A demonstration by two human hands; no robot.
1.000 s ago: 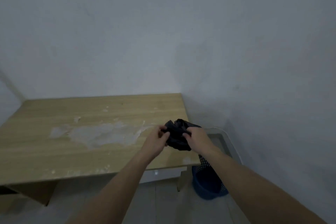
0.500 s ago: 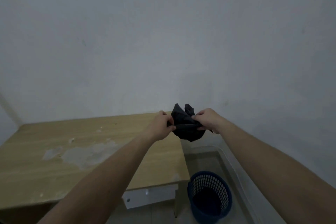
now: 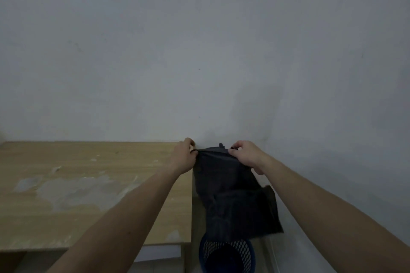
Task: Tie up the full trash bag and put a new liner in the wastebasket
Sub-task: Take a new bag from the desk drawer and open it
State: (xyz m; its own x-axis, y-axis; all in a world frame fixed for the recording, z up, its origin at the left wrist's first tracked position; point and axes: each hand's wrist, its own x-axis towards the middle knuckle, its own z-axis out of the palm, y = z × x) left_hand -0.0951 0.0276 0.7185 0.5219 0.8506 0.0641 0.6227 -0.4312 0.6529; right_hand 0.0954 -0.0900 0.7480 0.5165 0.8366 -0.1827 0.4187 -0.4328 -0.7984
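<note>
Half a second ago the black liner (image 3: pixel 230 188) was a crumpled wad pinched between both hands; now it hangs unfolded as a long dark sheet, and the hands have spread apart along its top edge. One second ago the wad was held lower, over the table's near right corner.

At centre frame, the left hand (image 3: pixel 183 158) pinches the liner's upper left corner, fingers curled round the plastic, knuckles toward the wall. Just right of it, the right hand (image 3: pixel 247 155) grips the upper right part of the same edge, fingers bent over the film and the thumb tucked below. Between the two hands the top edge is pulled into a taut, nearly level line. Whether the mouth of the liner has been parted cannot be told from this angle.

Below the hands the liner drapes down the middle of the lower half of the frame, wrinkled, with a square corner sticking out to the lower right. Its bottom end hangs over the blue mesh wastebasket (image 3: pixel 226 255), which stands on the floor at the bottom centre, beside the table's right edge; whether the liner touches the rim is unclear.

Filling the lower left is the wooden table (image 3: pixel 93 184), its top marked with pale, whitish smears. A plain grey-white wall (image 3: pixel 199 40) takes up the whole upper half.
</note>
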